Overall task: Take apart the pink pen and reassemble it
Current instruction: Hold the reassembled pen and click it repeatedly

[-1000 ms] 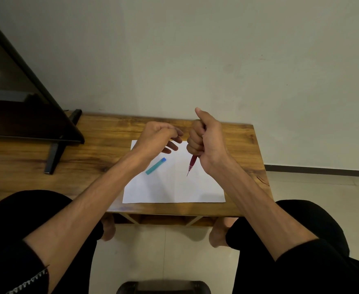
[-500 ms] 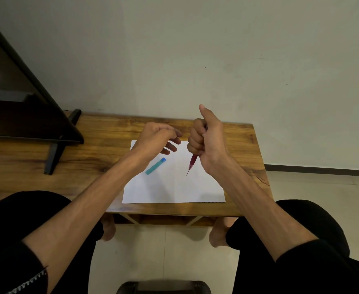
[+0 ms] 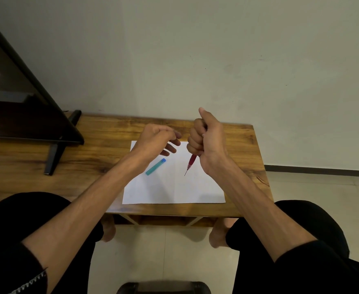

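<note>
My right hand (image 3: pixel 210 141) is a fist around the pink pen (image 3: pixel 192 161), with the thumb stuck up. The pen's lower barrel and thin tip poke out below the fist and point down at the white paper (image 3: pixel 174 187); its upper part is hidden in the hand. My left hand (image 3: pixel 155 139) hovers just left of it over the paper's far edge, thumb and forefinger pinched and the other fingers loosely out. Its back faces me, so I cannot see whether it holds a small part. A teal pen cap (image 3: pixel 155 166) lies on the paper below my left hand.
The paper lies on a low wooden table (image 3: pixel 102 132) against a plain wall. A dark TV screen (image 3: pixel 15 102) on a black foot (image 3: pixel 53 158) stands at the table's left. My knees in black trousers are at the near edge.
My right fist with the pen has shifted very slightly to the right. My left hand and the teal cap stay where they were.
</note>
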